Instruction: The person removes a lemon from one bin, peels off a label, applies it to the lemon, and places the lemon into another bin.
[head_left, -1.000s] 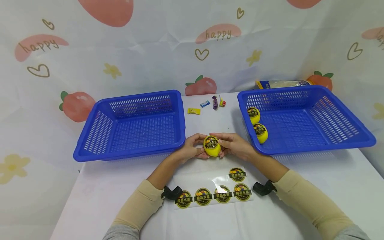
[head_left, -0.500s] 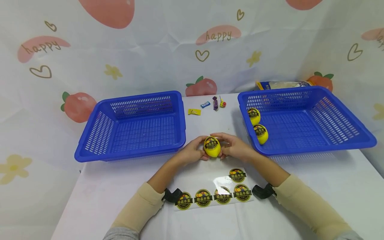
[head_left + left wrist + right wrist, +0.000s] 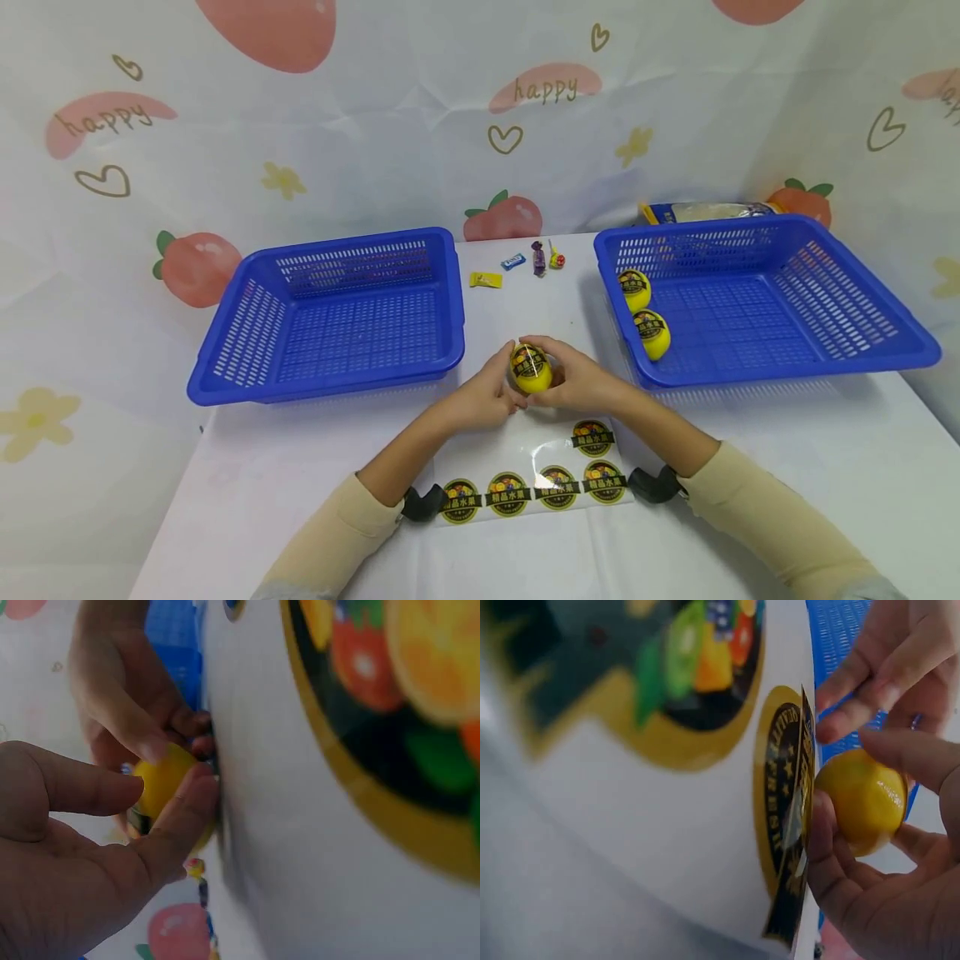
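A yellow lemon [image 3: 531,381] with a round black-and-gold fruit sticker on its upper side is held between both hands, just beyond the sticker sheet [image 3: 498,454]. My right hand [image 3: 573,377] grips its right side, thumb and fingers curled round it; in the right wrist view, the lemon [image 3: 862,799] sits between them. My left hand [image 3: 480,396] holds the opposite side, index finger along the lemon's left edge and thumb lower, close to the right thumb. The left wrist view shows left fingers [image 3: 169,836] overlapping the lemon [image 3: 165,776].
Two stickered lemons [image 3: 651,333] lie against the left wall of the right blue basket [image 3: 780,367]. Another blue basket [image 3: 322,379] stands at left. Several wrapped candies [image 3: 513,262] lie at the back. Round stickers [image 3: 507,494] remain on the sheet. A bag [image 3: 712,212] shows behind the right basket.
Both hands have shifted round the lemon, their thumbs coming together on its near side. The lemon has turned, its pointed tip no longer facing the person. Baskets and candies stay put.
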The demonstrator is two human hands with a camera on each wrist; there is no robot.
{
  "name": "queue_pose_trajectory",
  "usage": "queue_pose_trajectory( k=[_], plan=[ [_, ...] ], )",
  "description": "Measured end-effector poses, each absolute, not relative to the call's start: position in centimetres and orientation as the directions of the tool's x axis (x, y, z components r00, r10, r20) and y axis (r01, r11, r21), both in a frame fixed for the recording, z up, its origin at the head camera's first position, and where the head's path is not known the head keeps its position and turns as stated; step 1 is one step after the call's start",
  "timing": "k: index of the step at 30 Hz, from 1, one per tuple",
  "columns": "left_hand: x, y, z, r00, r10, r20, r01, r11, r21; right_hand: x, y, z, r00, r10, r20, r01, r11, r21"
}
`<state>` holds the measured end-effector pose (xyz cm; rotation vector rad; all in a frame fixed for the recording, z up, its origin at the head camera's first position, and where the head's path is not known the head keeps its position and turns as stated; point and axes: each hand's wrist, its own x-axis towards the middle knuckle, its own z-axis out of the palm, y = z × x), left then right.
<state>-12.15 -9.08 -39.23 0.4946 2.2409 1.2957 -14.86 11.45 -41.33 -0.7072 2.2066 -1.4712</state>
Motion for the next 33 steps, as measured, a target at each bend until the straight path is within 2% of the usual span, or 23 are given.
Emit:
queue_pose_trajectory(
  k=[6,11,14,16,23,33],
  plan=[
    [-9.9,-9.8,-37.2,-0.819,0.565,-0.100,0.302,0.573,0.762,-14.8,11.1,-41.0,-0.832,-0.554,-0.006,-0.281,0.431,-0.857],
    [-8.5,-11.1,-35.4,-0.855,0.487,0.178,0.474,0.594,0.650,-14.5,11.0,-40.8,-0.842,-0.540,0.007,-0.312,0.476,-0.822],
    [-8.5,-12.1,-34.8,-0.859,0.392,0.330,0.512,0.660,0.550,-14.4,11.2,-40.6,-0.840,-0.542,0.027,-0.334,0.478,-0.813],
    [-8.6,-12.9,-34.6,-0.862,0.336,0.380,0.497,0.708,0.502,-14.2,11.3,-40.2,-0.838,-0.544,0.039,-0.346,0.473,-0.810],
    [-9.1,-14.7,-35.5,-0.909,0.257,0.329,0.395,0.784,0.480,-13.6,11.5,-38.8,-0.815,-0.571,0.099,-0.384,0.406,-0.829],
    [-9.1,-14.6,-36.0,-0.897,0.251,0.364,0.405,0.796,0.450,-12.3,13.2,-34.6,-0.815,-0.552,0.176,-0.407,0.328,-0.853]
  ],
)
